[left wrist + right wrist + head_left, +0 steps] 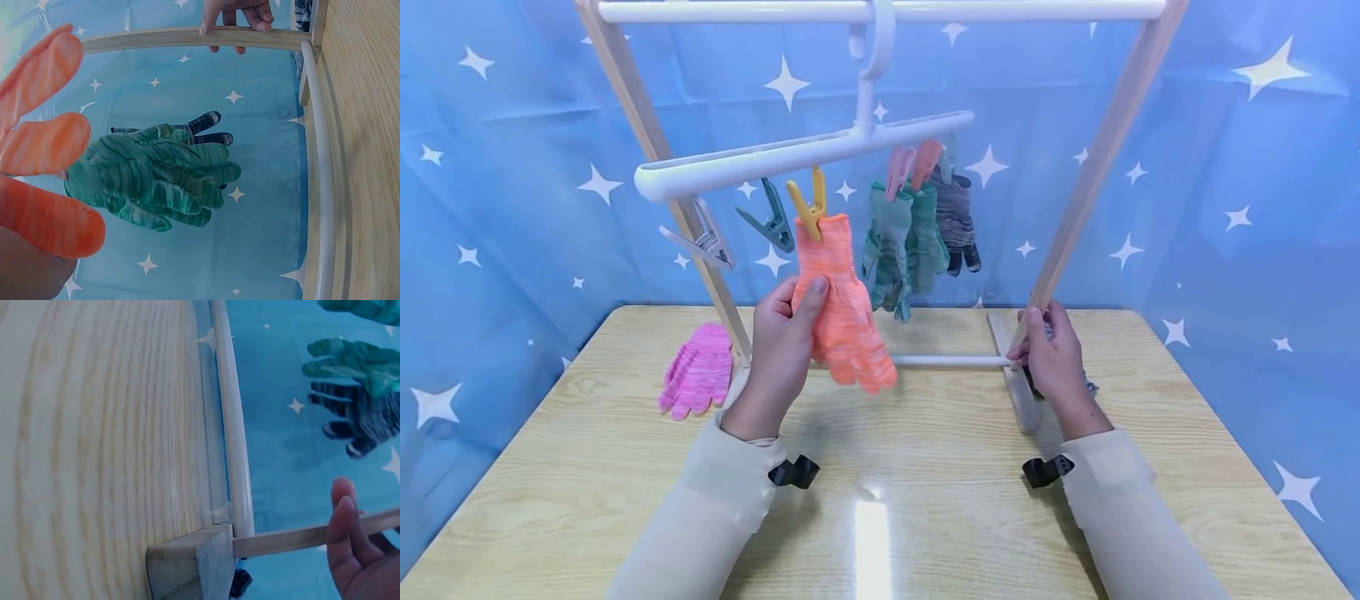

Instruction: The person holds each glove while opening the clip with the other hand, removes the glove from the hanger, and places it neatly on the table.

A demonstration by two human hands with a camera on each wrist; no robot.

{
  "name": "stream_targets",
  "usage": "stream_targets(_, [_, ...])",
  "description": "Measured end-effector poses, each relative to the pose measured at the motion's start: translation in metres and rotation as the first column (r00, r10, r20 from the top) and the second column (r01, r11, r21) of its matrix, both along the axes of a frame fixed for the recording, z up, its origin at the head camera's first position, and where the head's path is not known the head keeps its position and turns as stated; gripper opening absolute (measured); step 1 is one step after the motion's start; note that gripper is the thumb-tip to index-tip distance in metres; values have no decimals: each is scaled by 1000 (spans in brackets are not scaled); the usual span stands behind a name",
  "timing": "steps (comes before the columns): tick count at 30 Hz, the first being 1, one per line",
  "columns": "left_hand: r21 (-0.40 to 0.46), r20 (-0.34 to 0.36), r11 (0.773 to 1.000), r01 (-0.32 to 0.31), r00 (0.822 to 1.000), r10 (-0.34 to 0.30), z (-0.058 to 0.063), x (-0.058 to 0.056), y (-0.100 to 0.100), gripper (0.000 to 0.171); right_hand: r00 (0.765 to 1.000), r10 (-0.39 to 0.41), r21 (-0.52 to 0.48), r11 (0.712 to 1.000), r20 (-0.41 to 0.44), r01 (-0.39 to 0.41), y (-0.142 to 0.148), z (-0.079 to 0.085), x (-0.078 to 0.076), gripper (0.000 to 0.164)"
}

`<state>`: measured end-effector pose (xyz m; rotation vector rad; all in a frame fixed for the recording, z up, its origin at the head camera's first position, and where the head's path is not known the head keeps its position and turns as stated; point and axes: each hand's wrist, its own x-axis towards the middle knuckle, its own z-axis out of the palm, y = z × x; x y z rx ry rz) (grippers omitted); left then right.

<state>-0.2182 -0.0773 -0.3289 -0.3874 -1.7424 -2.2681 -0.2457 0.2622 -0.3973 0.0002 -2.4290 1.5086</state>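
An orange glove [838, 308] hangs from a yellow clothespin [811, 208] on the white hanger [760, 162]. My left hand [778, 346] pinches this glove at its palm, thumb in front and the other fingers mostly hidden behind it. Its orange fingers [53, 215] fill the left side of the left wrist view. Over on the right, my right hand [1056, 358] grips the lower part of the rack's wooden post [1093, 179]. In the right wrist view, thumb and fingers close around that same post [287, 542].
Two green gloves [891, 242] and a dark grey glove [955, 217] hang farther along the hanger. A teal clothespin [771, 221] and a white clothespin [703, 242] dangle at its near end. On the table [925, 500], a pink glove [700, 371] lies left; a dark glove [1090, 385] is partly hidden behind my right hand.
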Motion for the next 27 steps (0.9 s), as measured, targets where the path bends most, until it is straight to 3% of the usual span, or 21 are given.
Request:
stream_targets(4, [-9, 23, 1000, 6, 1000, -5, 1, 0, 2, 37, 1000, -21, -2, 1000, -1, 21, 1, 1, 1, 62])
stream_targets(7, [-13, 37, 1000, 5, 999, -4, 1, -1, 2, 38, 991, -121, -14, 993, -60, 120, -1, 3, 2, 57])
stream_targets(10, [-9, 34, 1000, 4, 999, -4, 1, -1, 2, 36, 947, -254, -76, 967, -196, 243, -5, 6, 5, 44])
stream_targets(13, [-3, 30, 1000, 5, 1000, -5, 1, 0, 3, 34, 893, -300, -205, 949, -337, 241, -18, 13, 14, 26])
stream_targets(17, [-7, 29, 1000, 5, 1000, -5, 1, 1, 2, 35, 869, -163, -220, 973, -467, 64, -47, 34, 30, 16])
stream_targets(21, [-12, 14, 1000, 26, 1000, -26, 1, 1, 2, 39, 853, 43, -38, 997, -520, -74, -72, 64, 36, 22])
stream_targets(27, [-20, 11, 999, 37, 999, -37, 0, 2, 2, 43, 848, 249, 186, 966, -469, -181, -99, 104, 32, 25])
